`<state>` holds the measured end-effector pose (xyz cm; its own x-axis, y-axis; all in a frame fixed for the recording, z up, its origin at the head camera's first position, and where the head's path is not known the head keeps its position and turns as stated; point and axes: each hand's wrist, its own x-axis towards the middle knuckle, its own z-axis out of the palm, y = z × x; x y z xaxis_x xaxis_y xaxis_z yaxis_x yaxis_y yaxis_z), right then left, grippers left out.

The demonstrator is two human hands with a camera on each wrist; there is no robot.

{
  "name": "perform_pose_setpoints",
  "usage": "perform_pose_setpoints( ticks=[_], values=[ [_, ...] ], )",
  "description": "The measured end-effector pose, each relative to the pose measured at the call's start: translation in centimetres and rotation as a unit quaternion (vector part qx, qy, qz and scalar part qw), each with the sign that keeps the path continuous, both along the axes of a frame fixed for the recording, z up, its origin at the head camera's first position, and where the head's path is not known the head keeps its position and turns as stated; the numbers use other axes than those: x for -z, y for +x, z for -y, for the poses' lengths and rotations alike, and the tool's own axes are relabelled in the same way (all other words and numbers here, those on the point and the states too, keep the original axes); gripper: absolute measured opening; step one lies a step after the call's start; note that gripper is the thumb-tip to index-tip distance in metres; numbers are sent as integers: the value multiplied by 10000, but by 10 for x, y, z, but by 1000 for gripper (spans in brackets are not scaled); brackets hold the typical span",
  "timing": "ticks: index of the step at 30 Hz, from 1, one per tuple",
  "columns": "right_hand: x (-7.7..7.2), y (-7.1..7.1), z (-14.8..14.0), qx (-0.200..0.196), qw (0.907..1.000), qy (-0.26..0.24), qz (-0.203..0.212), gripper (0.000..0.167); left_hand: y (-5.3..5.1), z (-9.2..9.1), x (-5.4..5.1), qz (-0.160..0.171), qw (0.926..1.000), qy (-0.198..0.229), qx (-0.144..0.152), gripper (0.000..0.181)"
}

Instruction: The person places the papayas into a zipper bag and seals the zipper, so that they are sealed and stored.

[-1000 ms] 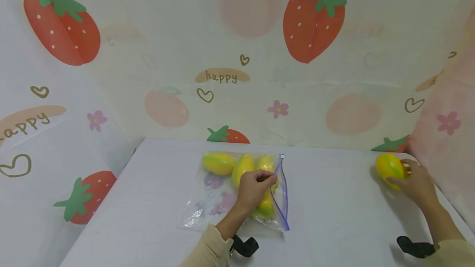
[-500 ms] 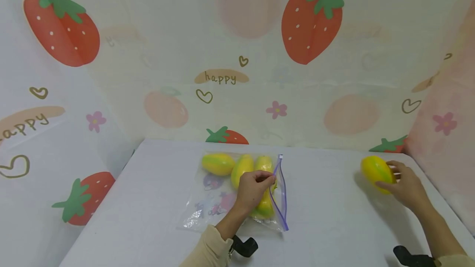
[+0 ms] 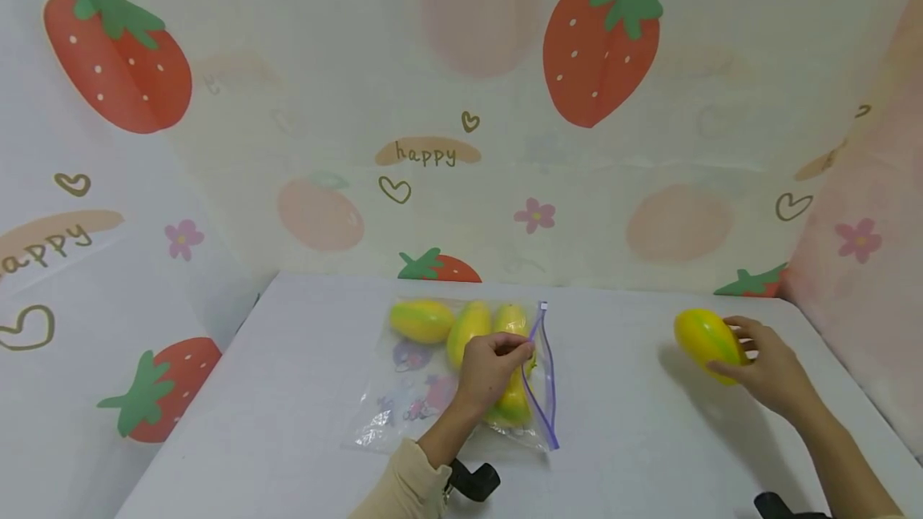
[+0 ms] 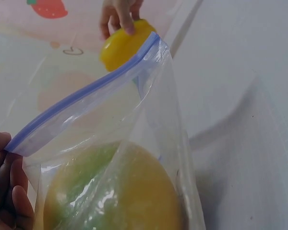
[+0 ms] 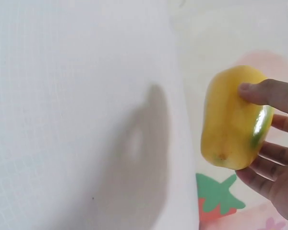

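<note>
My left hand (image 3: pixel 490 371) pinches the purple zip edge of a clear zip-lock bag (image 3: pixel 375 415) lying on the table, holding its mouth partly apart. Several yellow-green mangoes (image 3: pixel 424 321) lie inside; the hand covers some of them. Close up in the left wrist view, one mango (image 4: pixel 110 191) shows through the plastic below the purple zip (image 4: pixel 81 94). To the right of the bag, my right hand (image 3: pixel 767 363) grips another mango (image 3: pixel 710 343) between thumb and fingers, raised above the table with its shadow beneath. In the right wrist view the thumb presses on this mango (image 5: pixel 235 117).
A white table (image 3: pixel 613 423) bears the bag. Printed cloth walls (image 3: pixel 433 62) with strawberries and hearts stand behind it and at both sides. Black wrist mounts (image 3: pixel 476 480) show below the hands.
My right hand has lifted the mango off the table's far right and carried it left toward the bag. My left hand stays at the zip edge.
</note>
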<state>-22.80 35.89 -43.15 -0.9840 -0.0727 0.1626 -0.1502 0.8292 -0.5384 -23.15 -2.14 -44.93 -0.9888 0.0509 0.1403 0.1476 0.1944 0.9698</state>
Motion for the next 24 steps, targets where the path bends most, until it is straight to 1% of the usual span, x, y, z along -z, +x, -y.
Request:
perform_pose_setpoints(
  ticks=[11,17,24],
  values=[
    [-5,6,22,-161,9998,-134,-24,73,-1,0,0,-7,10000,18,-15,19],
    [-9,10,32,-322,9993,-196,-68,72,-1,0,0,56,10000,52,20,20],
    [-13,13,41,-476,9984,-173,-241,69,0,1,0,107,9999,56,42,21]
  ],
)
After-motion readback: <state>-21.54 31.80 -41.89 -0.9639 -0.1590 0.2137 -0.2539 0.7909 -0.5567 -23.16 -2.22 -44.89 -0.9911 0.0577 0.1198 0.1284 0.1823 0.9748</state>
